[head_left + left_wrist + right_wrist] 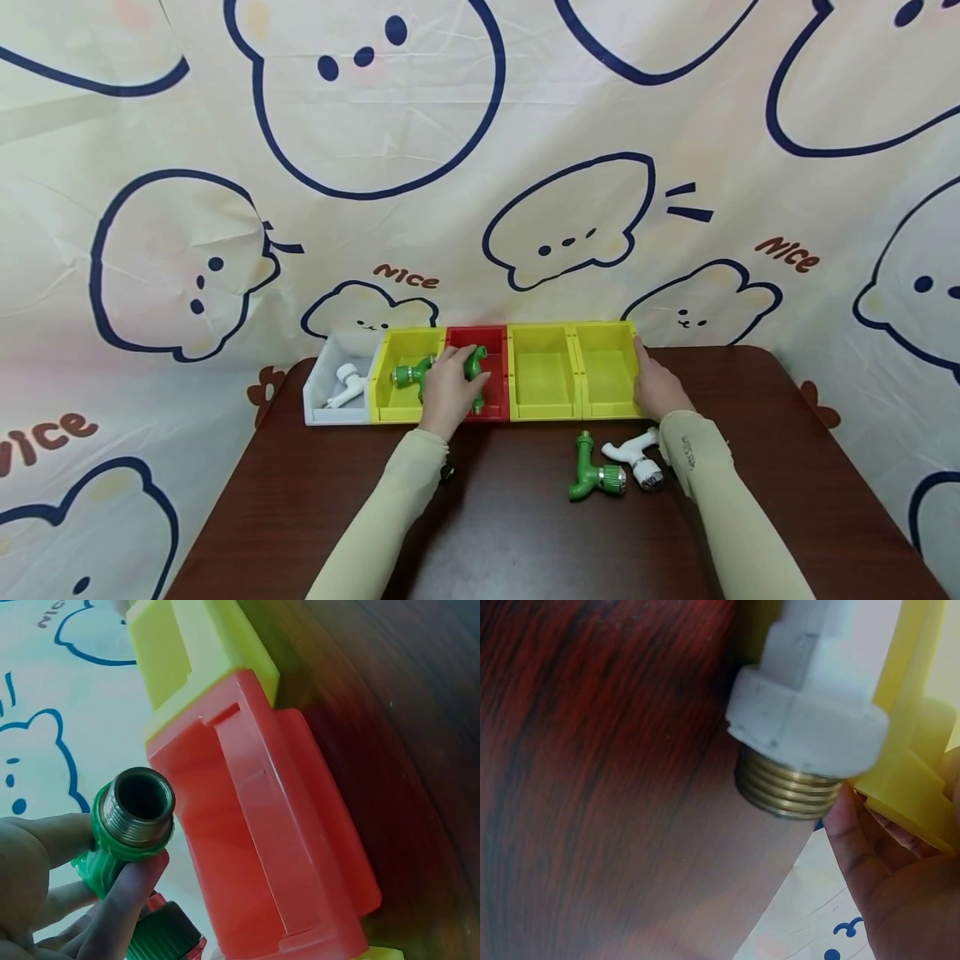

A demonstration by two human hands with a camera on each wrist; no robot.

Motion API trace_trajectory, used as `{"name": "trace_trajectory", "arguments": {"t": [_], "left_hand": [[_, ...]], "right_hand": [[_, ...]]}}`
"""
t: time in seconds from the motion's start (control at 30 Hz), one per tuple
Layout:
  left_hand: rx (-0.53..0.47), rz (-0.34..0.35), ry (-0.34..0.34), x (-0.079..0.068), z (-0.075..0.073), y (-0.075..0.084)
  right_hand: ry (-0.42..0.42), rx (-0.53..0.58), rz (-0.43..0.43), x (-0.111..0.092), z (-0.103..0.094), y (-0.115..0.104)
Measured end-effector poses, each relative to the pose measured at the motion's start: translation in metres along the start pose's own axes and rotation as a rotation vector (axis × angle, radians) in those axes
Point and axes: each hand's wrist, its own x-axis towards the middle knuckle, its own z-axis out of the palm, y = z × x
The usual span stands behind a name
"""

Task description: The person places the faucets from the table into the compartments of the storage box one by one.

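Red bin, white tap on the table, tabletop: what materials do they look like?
Red bin: likely molded plastic, semi-gloss; smooth walls, soft highlights.
White tap: body probably plastic, matte, no metallic glint; threaded end looks brass, yellowish shine.
Tabletop: dark reddish-brown wood grain, slight sheen; solid wood or laminate, can't tell.

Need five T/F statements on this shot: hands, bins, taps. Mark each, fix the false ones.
1. The left hand holds a green tap. True.
2. The red bin has a yellow bin on either side. True.
3. The right hand touches the red bin. False: it touches the rightmost yellow bin.
4. The leftmost bin is empty. False: a white tap lies in it.
5. Another green tap and another white tap lie on the table. True.
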Motion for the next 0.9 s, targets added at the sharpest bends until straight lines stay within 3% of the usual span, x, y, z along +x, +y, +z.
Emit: {"name": "trace_trajectory", "arguments": {"t": [0.37, 0.67, 0.9], "left_hand": [[0.041, -0.012, -0.010, 0.016, 0.016, 0.000], [0.089, -0.065, -0.080, 0.024, 0.025, 0.001], [0.118, -0.060, -0.064, 0.027, 0.031, 0.000]], "right_hand": [[0.009, -0.010, -0.007, -0.002, -0.003, 0.000], [0.007, -0.006, -0.009, -0.001, -0.002, 0.000], [0.012, -0.011, -0.021, -0.001, 0.000, 0.001]]}}
